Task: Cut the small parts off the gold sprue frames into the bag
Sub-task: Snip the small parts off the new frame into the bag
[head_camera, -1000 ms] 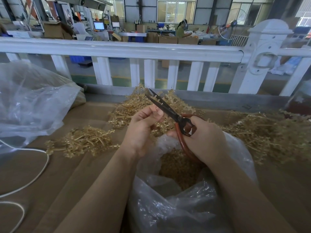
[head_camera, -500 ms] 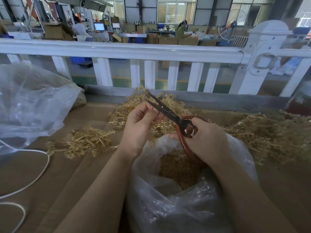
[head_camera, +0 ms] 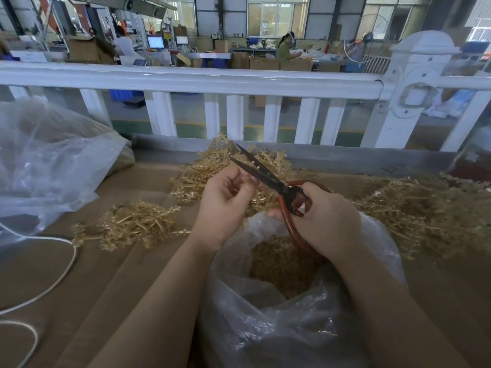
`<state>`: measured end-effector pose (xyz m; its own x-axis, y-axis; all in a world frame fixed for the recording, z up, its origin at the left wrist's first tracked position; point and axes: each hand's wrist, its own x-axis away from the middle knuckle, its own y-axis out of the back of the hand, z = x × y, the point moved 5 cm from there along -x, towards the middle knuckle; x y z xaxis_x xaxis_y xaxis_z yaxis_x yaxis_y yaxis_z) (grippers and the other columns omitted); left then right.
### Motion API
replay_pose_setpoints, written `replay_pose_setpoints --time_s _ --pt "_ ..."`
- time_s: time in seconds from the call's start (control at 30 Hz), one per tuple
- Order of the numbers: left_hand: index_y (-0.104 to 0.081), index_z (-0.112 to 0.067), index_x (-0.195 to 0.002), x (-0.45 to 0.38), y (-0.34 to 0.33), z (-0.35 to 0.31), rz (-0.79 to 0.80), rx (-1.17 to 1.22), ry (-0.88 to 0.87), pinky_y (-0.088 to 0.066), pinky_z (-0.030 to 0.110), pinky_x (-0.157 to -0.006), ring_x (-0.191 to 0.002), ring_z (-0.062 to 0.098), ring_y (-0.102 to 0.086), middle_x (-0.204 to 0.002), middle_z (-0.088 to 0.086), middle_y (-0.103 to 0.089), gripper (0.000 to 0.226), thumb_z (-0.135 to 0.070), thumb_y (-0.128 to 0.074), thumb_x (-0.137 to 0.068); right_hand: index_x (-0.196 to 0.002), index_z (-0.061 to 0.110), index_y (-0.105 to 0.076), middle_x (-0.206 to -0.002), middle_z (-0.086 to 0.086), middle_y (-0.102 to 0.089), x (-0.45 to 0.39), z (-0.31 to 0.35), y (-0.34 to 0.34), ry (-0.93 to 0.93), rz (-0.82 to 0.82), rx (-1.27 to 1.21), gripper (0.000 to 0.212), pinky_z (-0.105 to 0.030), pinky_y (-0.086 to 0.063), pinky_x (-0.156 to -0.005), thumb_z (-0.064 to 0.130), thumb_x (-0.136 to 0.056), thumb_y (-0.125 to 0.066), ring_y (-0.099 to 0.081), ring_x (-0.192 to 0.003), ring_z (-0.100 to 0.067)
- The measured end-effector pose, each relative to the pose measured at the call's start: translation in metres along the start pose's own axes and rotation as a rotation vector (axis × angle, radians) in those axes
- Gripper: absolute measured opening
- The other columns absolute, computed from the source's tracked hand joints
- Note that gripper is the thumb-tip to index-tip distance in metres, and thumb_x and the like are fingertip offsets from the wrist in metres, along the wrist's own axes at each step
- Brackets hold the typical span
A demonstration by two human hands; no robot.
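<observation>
Brown table (head_camera: 119,274), white fence (head_camera: 186,81) behind. Clear bag (head_camera: 292,328) holding gold parts (head_camera: 279,264). Left hand (head_camera: 223,205) fingers pinching sprue (head_camera: 245,177); right hand (head_camera: 326,219) gripping scissors (head_camera: 265,175), blades apart, over bag.

Soft, even daylight enters through the tall windows (head_camera: 276,15) at twelve o'clock, leaving the hall bright and shadows faint. The clear bag (head_camera: 279,328) at six o'clock shows small white glints. Wide-angle distortion bows the white railing (head_camera: 186,82) and stretches the edges. The distant background is slightly soft; the centre stays sharp.
</observation>
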<state>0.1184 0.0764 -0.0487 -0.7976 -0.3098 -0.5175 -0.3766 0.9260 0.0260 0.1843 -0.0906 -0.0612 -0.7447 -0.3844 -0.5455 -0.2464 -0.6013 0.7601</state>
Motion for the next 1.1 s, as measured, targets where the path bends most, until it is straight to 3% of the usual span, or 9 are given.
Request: replay_pose_setpoints --time_s 0.07,0.13,0.23,0.33,0.5,0.63,0.73,0.8,1.1 --pt "-0.059 0.015 -0.098 -0.0003 -0.0014 0.0008 0.003 0.003 -0.007 -0.039 0.039 -0.071 -0.069 0.042 -0.047 -0.081 0.038 -0.052 0.014 0.002 -0.052 -0.099 -0.099 0.032 -0.065 -0.079 0.025 -0.053 -0.0002 -0.0001 -0.0003 0.002 -0.007 -0.001 0.084 -0.024 -0.04 -0.062 0.101 -0.064 -0.032 -0.05 -0.069 -0.004" --pt "-0.059 0.014 -0.098 -0.0001 -0.0022 0.0002 0.004 0.011 -0.019 -0.044 0.033 -0.072 -0.069 0.031 -0.048 -0.078 0.031 -0.055 0.014 0.002 -0.052 -0.099 -0.096 0.031 -0.065 -0.078 0.021 -0.059 0.0005 -0.0003 -0.0008 0.003 -0.015 -0.028 0.085 -0.024 -0.041 -0.063 0.101 -0.064 -0.032 -0.051 -0.068 -0.005" --pt "-0.061 0.011 -0.096 -0.0003 -0.0035 -0.0001 0.012 0.022 -0.028 -0.045 0.017 -0.071 -0.07 0.006 -0.053 -0.073 0.003 -0.059 0.013 0.005 -0.05 -0.1 -0.094 0.029 -0.067 -0.08 0.017 -0.067 0.001 -0.0005 -0.0012 0.0 -0.018 -0.058 0.089 -0.024 -0.041 -0.064 0.102 -0.062 -0.03 -0.052 -0.068 -0.005" --pt "-0.061 0.006 -0.095 -0.0003 -0.0045 -0.0005 0.018 0.028 -0.033 -0.045 0.011 -0.071 -0.07 -0.003 -0.057 -0.071 -0.015 -0.063 0.015 0.007 -0.048 -0.1 -0.095 0.029 -0.067 -0.082 0.017 -0.068 0.0006 -0.0002 -0.0027 -0.003 -0.002 -0.063 0.09 -0.023 -0.04 -0.065 0.103 -0.061 -0.03 -0.052 -0.07 -0.004" --pt "-0.063 0.003 -0.096 0.001 -0.0055 -0.0024 0.014 0.015 -0.039 -0.047 0.016 -0.073 -0.074 0.001 -0.06 -0.075 -0.011 -0.066 0.017 0.005 -0.047 -0.1 -0.082 0.032 -0.064 -0.068 0.02 -0.062 0.0006 -0.0018 -0.0049 -0.042 0.03 -0.133 0.079 -0.015 -0.041 -0.059 0.103 -0.058 -0.04 -0.057 -0.064 0.002" --pt "-0.062 0.007 -0.098 0.0008 -0.0036 -0.0008 0.012 -0.02 -0.031 -0.048 0.019 -0.072 -0.073 0.005 -0.059 -0.076 -0.007 -0.065 0.014 0.004 -0.049 -0.1 -0.093 0.032 -0.067 -0.073 0.022 -0.062 0.0007 -0.0008 -0.0035 -0.028 0.038 -0.12 0.076 -0.016 -0.039 -0.059 0.099 -0.062 -0.045 -0.055 -0.065 0.0" --pt "-0.064 -0.004 -0.099 0.0008 -0.0027 0.0012 0.002 -0.067 -0.037 -0.05 0.043 -0.072 -0.075 0.037 -0.057 -0.083 0.013 -0.066 0.015 0.002 -0.05 -0.099 -0.097 0.034 -0.067 -0.074 0.024 -0.055 0.0005 0.0013 -0.0007 -0.018 0.024 -0.091 0.079 -0.01 -0.032 -0.058 0.1 -0.061 -0.04 -0.049 -0.067 0.0" --pt "-0.064 -0.007 -0.097 0.0006 -0.0025 0.0022 0.001 -0.092 -0.05 -0.05 0.058 -0.077 -0.08 0.047 -0.055 -0.088 0.028 -0.062 0.016 0.002 -0.051 -0.098 -0.094 0.032 -0.066 -0.073 0.024 -0.054 0.001 0.0021 0.0005 -0.016 0.018 -0.074 0.081 -0.01 -0.03 -0.058 0.1 -0.061 -0.038 -0.048 -0.066 -0.002" --pt "-0.059 0.001 -0.099 0.0002 -0.003 0.0054 0.032 -0.12 -0.048 -0.048 0.065 -0.083 -0.086 0.051 -0.056 -0.092 0.034 -0.058 0.012 0.004 -0.047 -0.098 -0.081 0.032 -0.056 -0.065 0.023 -0.052 0.0016 0.0036 0.0001 0.029 0.0 -0.057 0.067 -0.021 -0.041 -0.055 0.096 -0.066 -0.042 -0.053 -0.061 -0.003"
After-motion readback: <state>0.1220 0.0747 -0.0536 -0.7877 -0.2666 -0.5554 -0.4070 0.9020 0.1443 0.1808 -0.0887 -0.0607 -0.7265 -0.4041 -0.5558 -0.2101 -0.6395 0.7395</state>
